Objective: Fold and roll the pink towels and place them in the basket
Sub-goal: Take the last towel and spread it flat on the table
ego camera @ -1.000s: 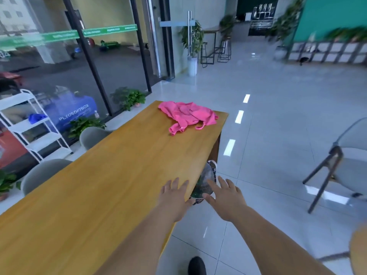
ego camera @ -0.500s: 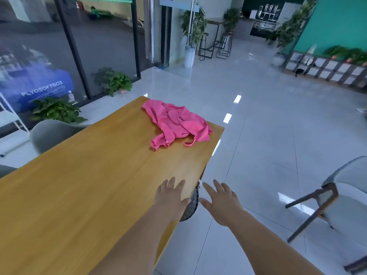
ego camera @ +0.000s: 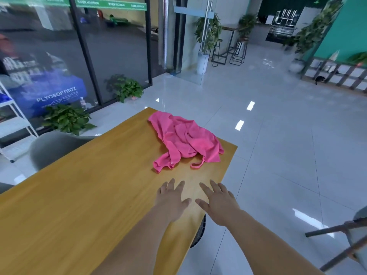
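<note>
While both hands hover palm-down over the near part of the table [ego camera: 79, 195], close to its right edge, nothing has been picked up: the left hand [ego camera: 171, 201] and right hand [ego camera: 219, 203] are flat with fingers spread and hold nothing, and whether they touch the wood cannot be told. The pink towels [ego camera: 186, 141] lie in one crumpled heap at the far right corner, beyond the fingertips, with one side of the heap near the right edge. That position is the main risk, I judge: a careless tug toward the right could drag cloth over the edge onto the floor. The heap is tangled, so lifting one piece may pull others along, and how many towels it holds cannot be counted. A narrow loop sticks out of its near side and could catch a finger. The tabletop is smooth, glossy yellow-brown wood with straight edges, probably slick enough for a half-made roll to slide or loosen. The cloth looks thin, soft and limp, deeply creased, with no firm shape. The basket [ego camera: 200, 230], dark and wiry, shows only as a curved sliver below the right edge, so a roll dropped blindly could miss it.
</note>
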Demonstrator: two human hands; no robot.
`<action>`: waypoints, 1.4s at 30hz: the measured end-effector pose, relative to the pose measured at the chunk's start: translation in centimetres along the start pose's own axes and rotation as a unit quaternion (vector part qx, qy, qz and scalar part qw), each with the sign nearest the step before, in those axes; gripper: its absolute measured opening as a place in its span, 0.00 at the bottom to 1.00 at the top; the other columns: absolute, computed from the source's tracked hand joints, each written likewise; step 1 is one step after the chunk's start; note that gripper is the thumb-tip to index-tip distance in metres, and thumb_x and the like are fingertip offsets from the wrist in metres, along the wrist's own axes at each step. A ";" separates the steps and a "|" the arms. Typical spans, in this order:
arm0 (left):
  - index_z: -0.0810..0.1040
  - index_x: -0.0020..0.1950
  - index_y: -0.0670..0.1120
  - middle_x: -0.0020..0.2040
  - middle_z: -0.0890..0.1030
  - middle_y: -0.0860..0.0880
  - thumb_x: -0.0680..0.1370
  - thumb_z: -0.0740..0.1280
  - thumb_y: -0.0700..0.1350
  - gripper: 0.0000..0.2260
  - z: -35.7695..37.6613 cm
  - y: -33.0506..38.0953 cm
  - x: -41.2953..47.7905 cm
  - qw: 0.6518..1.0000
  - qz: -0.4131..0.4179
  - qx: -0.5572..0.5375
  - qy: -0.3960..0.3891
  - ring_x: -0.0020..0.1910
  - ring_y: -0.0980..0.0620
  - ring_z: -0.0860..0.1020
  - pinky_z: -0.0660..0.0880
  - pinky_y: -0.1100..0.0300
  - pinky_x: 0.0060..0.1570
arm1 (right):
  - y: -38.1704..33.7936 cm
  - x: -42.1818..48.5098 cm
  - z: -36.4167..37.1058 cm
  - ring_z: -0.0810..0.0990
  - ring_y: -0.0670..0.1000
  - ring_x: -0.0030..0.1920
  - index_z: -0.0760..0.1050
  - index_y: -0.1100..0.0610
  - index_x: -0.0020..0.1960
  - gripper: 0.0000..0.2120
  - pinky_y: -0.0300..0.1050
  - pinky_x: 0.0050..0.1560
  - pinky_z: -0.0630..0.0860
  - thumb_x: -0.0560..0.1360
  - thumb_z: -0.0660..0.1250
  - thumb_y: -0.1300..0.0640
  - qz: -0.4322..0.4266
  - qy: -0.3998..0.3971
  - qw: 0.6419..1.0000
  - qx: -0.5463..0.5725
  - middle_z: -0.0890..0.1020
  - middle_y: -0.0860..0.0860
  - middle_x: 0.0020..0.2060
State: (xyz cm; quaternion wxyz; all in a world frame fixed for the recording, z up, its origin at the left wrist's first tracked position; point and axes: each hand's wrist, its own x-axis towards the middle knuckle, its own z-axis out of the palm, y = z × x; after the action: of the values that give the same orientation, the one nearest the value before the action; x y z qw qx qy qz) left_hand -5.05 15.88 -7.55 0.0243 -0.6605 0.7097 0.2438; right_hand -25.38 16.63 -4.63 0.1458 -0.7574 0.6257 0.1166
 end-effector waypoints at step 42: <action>0.28 0.81 0.64 0.82 0.27 0.49 0.82 0.49 0.72 0.37 -2.8 0.2 36.0 0.988 -0.130 0.078 -0.006 0.82 0.37 0.32 0.39 0.37 0.82 | 13.2 44.3 -3.1 0.33 0.60 0.83 0.25 0.34 0.79 0.36 0.65 0.81 0.49 0.73 0.29 0.27 -0.187 -0.012 0.981 -0.049 0.29 0.46 0.82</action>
State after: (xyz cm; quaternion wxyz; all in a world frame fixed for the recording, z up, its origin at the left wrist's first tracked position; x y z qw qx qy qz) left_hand -9.03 -18.48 -17.87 0.1118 -0.7415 0.6347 0.1865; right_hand -29.98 -27.35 -18.62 0.1349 -0.8657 0.4651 0.1267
